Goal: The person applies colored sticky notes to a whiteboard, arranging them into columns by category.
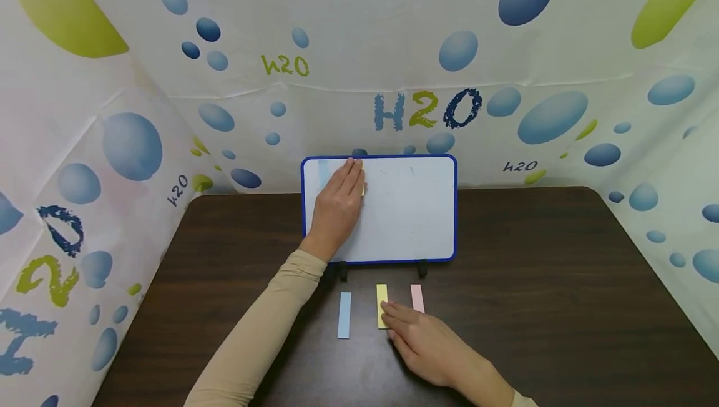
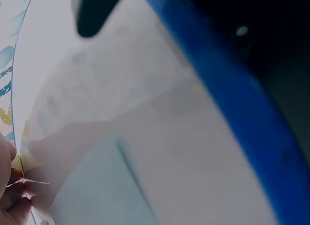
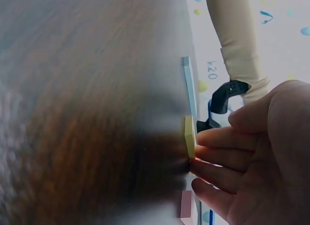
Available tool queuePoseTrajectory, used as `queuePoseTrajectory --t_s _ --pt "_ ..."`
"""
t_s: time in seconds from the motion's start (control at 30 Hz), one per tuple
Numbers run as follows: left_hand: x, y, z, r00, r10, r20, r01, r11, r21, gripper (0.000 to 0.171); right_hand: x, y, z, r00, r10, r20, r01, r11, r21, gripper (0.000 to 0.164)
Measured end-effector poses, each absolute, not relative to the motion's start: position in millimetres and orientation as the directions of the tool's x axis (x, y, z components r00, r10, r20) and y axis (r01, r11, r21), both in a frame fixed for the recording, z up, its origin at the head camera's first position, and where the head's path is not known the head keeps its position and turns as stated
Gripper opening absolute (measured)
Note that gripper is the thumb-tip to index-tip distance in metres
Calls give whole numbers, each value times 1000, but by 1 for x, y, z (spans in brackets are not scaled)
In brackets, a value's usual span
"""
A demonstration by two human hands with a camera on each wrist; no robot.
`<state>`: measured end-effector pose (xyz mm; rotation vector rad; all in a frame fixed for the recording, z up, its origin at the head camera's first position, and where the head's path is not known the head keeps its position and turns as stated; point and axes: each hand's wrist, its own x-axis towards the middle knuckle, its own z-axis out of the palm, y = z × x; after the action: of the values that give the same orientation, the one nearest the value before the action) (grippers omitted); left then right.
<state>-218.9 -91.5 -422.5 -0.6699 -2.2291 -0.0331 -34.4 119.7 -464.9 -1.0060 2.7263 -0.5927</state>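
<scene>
My left hand (image 1: 339, 201) presses its straight fingers on the upper left of a blue-framed whiteboard (image 1: 410, 220). A sliver of a yellow sticky note (image 1: 362, 190) shows beside those fingers; the rest is covered. Left of it, a pale blue sticky note (image 1: 323, 173) is on the board, seen large and blurred in the left wrist view. Down on the table, my right hand (image 1: 427, 341) touches a yellow sticky-note pad (image 1: 381, 298) with extended fingertips. A pink pad (image 1: 417, 298) lies partly behind that hand, and a blue pad (image 1: 344, 315) lies to the left.
The whiteboard stands tilted on small black feet (image 1: 422, 268) near the back of a dark wooden table (image 1: 539, 282). A white curtain (image 1: 348, 14) printed with bubbles and H2O lettering surrounds the table's back and sides.
</scene>
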Motion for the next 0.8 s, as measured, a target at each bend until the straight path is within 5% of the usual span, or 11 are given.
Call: queuePoseTrajectory --t_s 0.43,0.8 --pt "-219 -91 -420 -575 453 681 457 868 -192 34 -35 120 -460 -747 -660 78 -637 677 -367 37" --pt "-220 -90 -421 -558 447 700 466 866 -182 34 -55 128 -456 -813 -554 177 -577 727 -374 40"
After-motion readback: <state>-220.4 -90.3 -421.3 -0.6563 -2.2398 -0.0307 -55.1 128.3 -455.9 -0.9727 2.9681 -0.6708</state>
